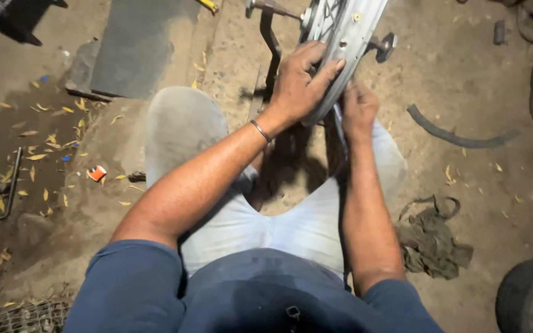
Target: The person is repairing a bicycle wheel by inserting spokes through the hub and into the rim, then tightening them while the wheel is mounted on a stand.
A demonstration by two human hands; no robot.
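Between knees: left hand (300, 83) grips wheel rim (347, 37); right hand (358, 111) beneath.

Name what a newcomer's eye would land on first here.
The silver wheel rim at top centre draws the eye, with the left hand spread over its edge and the right hand closed just beneath it. Right of it, a curved rubber strip lies on the dirt.
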